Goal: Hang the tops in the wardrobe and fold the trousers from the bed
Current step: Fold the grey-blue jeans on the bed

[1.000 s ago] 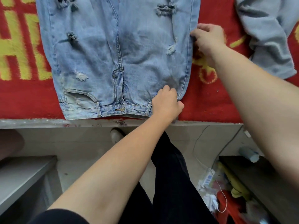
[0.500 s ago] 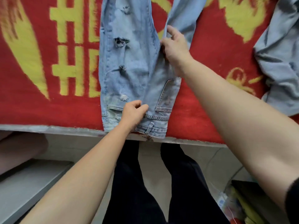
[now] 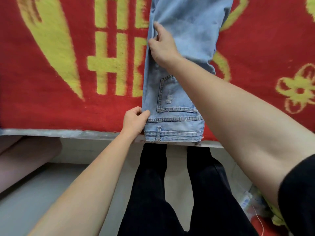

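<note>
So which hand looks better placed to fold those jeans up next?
Probably the right hand: it rests farther up the jeans, nearer the leg ends to bring over. The left hand pinches the waistband corner at the bed edge, anchoring it.

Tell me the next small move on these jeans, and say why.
Probably smooth the right hand up along the left edge, then bring the legs down toward the waistband. The jeans already lie halved lengthwise on the red blanket, back pocket up, the left hand pinching the waistband corner near the bed edge, so only the crosswise fold looks left.
</note>
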The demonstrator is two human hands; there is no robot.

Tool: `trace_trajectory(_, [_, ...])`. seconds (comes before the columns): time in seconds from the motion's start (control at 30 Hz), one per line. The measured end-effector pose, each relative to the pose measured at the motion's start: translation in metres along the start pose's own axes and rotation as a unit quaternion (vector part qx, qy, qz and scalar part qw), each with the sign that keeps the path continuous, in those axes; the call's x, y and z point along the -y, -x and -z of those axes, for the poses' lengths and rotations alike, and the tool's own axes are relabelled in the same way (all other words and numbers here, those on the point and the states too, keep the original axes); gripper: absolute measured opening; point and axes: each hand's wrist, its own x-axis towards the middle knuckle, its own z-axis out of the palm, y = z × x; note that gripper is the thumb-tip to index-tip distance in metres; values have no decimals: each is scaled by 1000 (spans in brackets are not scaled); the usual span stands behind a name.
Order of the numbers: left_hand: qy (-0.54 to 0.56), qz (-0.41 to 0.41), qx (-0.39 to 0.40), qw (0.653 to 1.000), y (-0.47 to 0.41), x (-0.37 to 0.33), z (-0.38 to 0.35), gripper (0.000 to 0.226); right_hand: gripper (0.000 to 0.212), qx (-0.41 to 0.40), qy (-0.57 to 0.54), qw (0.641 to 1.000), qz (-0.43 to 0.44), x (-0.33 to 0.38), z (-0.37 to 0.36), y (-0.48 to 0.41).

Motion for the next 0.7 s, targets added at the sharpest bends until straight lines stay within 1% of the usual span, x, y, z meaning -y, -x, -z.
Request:
trace_trajectory(0.07, [-23,-7,9,1000,-8,9,6,29,58,7,55,998,6,-6,-13,-7])
trace_trajectory(0.13, [-78,-31,11,996,-11,11,8,20,62,33,119,992,-7,-16,-15,-12])
trace_trajectory(0.17, [-108,-48,12,993,-10,11,7,20,63,48,134,990,-17,-21,-15,-13])
trace_trajectory(0.23, [-143,-68,3,987,-8,12,4,27,67,60,121,991,-27,-25,-11,-12])
trace_trajectory(0.27, [-147,-72,-7,987,-7,14,2,31,67,47,108,993,-29,-27,-8,-11])
trace_trajectory(0.3, [-151,-75,-20,986,-5,15,1,35,63,18,107,994,-22,-25,-3,-5])
trace_trajectory(0.33, [-162,-77,-36,983,-3,15,-1,38,56,-40,119,992,0,-24,5,3])
trace_trajectory(0.37, [-174,-75,-51,980,-2,13,-4,40,50,-118,138,983,30,-23,14,15])
trace_trajectory(0.4, [-183,-70,-69,978,-1,8,-8,42,46,-207,157,964,58,-25,24,29])
trace_trajectory(0.43, [-187,-61,-87,977,-1,1,-12,44,47,-288,179,938,70,-28,34,43])
trace_trajectory(0.47, [-190,-53,-102,975,-1,-6,-16,45,52,-357,206,909,61,-35,42,56])
trace_trajectory(0.5, [-193,-49,-114,973,-2,-12,-20,47,61,-404,229,885,28,-42,49,70])
trace_trajectory(0.53, [-197,-47,-124,971,-3,-18,-24,49,71,-430,240,870,-19,-51,54,82])
trace_trajectory(0.57, [-205,-44,-133,969,-5,-23,-27,51,79,-431,238,867,-70,-62,57,95])
trace_trajectory(0.6, [-217,-40,-144,965,-8,-27,-31,54,84,-410,224,875,-122,-73,59,108])
trace_trajectory(0.63, [-232,-37,-154,960,-10,-29,-33,55,83,-367,202,890,-178,-84,61,121])
trace_trajectory(0.7, [-261,-35,-163,951,-11,-32,-34,57,72,-254,158,910,-286,-103,62,143])
